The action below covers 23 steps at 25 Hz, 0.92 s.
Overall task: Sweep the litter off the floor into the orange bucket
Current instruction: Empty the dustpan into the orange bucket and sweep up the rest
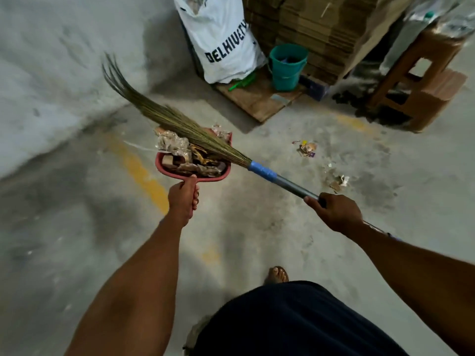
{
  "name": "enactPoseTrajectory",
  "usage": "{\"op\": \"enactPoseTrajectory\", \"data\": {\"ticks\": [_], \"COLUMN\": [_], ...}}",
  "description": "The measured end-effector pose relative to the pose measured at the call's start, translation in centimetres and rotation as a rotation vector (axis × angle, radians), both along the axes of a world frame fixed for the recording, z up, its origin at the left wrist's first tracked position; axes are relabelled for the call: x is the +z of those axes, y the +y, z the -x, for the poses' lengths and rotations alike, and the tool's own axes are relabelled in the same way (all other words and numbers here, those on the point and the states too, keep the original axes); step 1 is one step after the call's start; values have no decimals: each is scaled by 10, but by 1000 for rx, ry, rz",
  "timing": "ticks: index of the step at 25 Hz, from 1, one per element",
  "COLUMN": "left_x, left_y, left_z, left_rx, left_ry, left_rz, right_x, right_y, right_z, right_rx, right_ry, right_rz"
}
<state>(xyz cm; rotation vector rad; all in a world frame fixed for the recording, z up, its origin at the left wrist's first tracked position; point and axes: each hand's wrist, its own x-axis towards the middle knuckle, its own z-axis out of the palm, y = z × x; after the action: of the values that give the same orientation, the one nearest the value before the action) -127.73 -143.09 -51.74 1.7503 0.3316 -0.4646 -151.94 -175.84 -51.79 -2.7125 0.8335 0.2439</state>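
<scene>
Head view: a red plastic dustpan (160,163) heaped with crumpled wrapper litter (177,149) is gripped by its handle in the left hand (183,199). A grey-shafted straw broom (195,136) is clasped by the right hand (336,211), bristles laid across the dustpan. Further paper scraps (307,148) are scattered on the concrete floor (257,227).

A single wide-angle camera is sitting at the person's head, looking forward and down over both forearms, with the left hand (183,199) and right hand (336,211) showing close below it near mid-frame. The floor (257,227) is filling most of the view, and the top edge is reaching a white sack (223,39) and stacked cardboard (308,27) farther off.
</scene>
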Motion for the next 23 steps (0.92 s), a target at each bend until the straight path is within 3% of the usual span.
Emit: {"op": "enactPoseTrajectory", "data": {"ticks": [6,12,23], "left_x": [9,18,19], "left_y": [175,376,620], "left_z": [30,62,54], "left_rx": [236,461,880], "left_ry": [-9,-47,-78], "left_rz": [10,-2,9], "right_x": [6,12,23], "right_y": [124,294,556], "right_z": [-63,-130,-278], "right_rx": [197,284,627], "right_ry": [78,154,279], "right_rz": [-160,-519,-576]}}
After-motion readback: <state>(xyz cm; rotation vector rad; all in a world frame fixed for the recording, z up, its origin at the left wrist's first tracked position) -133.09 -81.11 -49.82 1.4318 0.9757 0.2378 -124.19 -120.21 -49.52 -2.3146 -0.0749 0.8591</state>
